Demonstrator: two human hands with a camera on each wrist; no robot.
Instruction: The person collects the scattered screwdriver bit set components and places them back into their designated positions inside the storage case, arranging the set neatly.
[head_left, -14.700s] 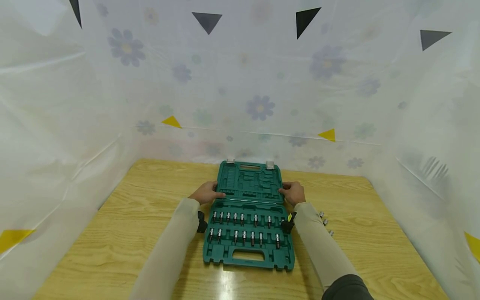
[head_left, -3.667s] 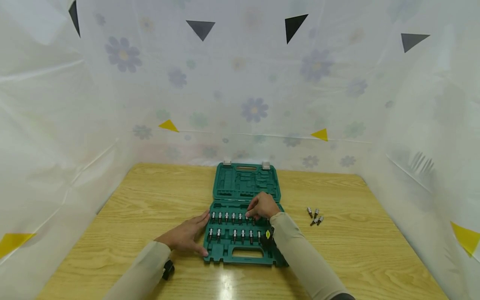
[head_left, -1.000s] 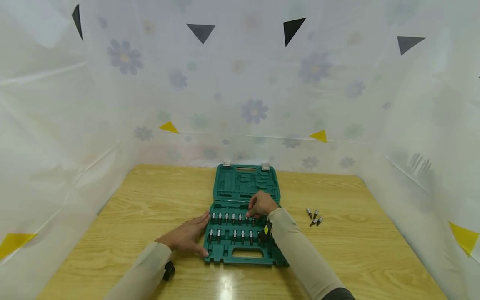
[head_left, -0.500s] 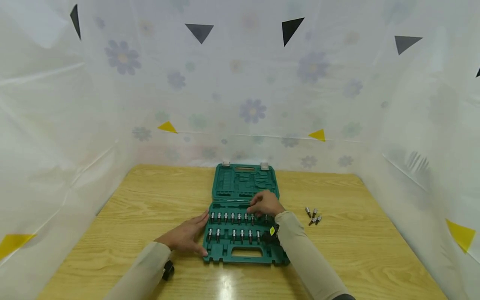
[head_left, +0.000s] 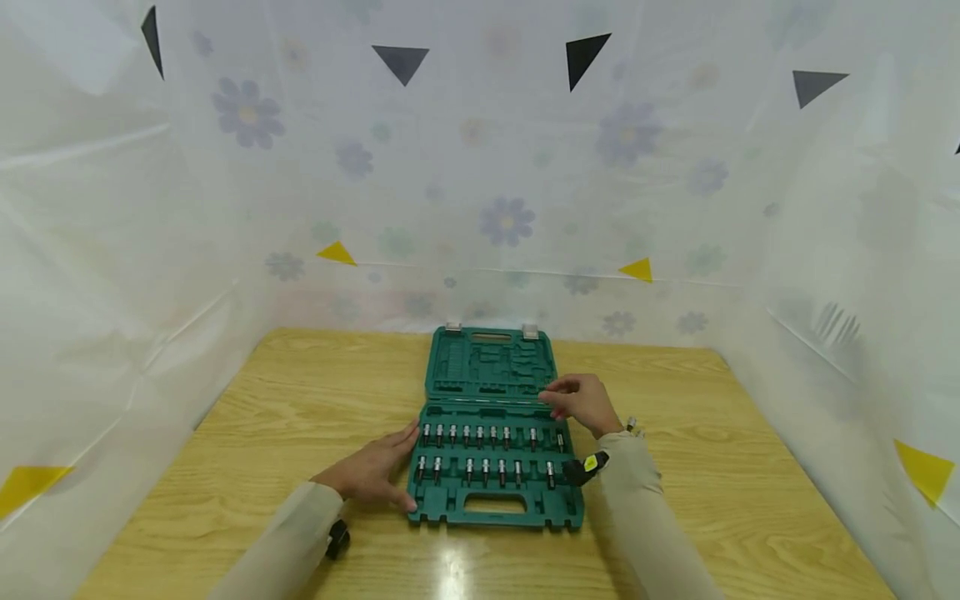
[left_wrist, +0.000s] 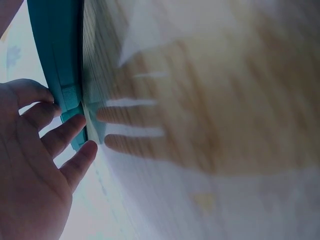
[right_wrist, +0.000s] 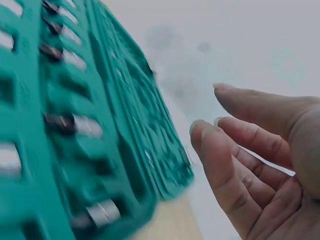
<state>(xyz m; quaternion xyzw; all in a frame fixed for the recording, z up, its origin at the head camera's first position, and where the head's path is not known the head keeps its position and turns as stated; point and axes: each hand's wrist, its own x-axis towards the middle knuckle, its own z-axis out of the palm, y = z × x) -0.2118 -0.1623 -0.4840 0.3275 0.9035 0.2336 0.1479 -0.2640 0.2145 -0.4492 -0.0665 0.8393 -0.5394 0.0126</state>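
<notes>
A green tool case lies unfolded on the table, its lid laid back. Silver-and-dark bit sockets sit in two rows in the near half. My left hand rests against the case's left side, fingers extended and thumb at the near corner; in the left wrist view the fingertips meet the green edge. My right hand hovers at the case's right side near the hinge. The right wrist view shows its thumb and fingers parted, with nothing between them.
To the right of the case, loose bit sockets lie on the wooden table, partly hidden by my right wrist. Translucent sheeting with flowers and triangles surrounds the table's back and sides.
My right hand has left the upper row and moved right, with its fingers parted. A bit socket now stands in an upper-row slot that was bare in the oldest frame. My left hand has stayed put lately.
</notes>
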